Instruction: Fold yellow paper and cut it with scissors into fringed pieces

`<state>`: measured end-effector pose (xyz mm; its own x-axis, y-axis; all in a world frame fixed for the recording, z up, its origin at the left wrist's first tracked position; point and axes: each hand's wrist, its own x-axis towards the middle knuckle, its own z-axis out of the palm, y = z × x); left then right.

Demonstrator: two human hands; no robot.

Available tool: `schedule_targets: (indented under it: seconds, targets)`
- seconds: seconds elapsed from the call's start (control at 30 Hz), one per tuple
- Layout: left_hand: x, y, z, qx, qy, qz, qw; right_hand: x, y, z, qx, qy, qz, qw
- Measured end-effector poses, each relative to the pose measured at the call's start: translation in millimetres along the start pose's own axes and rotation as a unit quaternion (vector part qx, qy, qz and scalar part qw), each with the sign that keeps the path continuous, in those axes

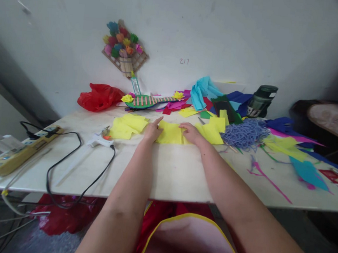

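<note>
In the head view, the left hand (pixel 153 131) lies at the left edge of a yellow sheet (pixel 168 134), index finger stretched out and the others loosely curled. The right hand (pixel 191 133) is half open, bent fingertips touching the sheet's right part; whether either hand pinches the paper I cannot tell. The sheet lies on the white table (pixel 179 174) between the hands, bright, thin and mostly flat, with a crease or edge line near the right fingers. Its long axis runs left to right, roughly parallel to the table's front edge
</note>
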<state>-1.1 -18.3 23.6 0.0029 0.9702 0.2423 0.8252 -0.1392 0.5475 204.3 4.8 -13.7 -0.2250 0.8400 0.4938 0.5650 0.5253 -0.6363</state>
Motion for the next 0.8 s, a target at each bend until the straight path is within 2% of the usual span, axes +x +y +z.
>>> schedule_targets:
  seconds: [0.17,0.37,0.8]
  targets:
    - [-1.2,2.0,-0.4,0.032,-0.021,0.006,0.999,-0.1,1.4,-1.2,0.009,0.022,0.016,1.000]
    - [-1.0,2.7,0.3,0.054,-0.036,0.014,0.998,0.7,1.9,0.8,-0.026,0.029,-0.008,0.999]
    - [-0.8,3.8,0.2,0.065,-0.047,0.002,0.997,1.1,1.9,-0.3,-0.029,0.017,-0.020,0.999]
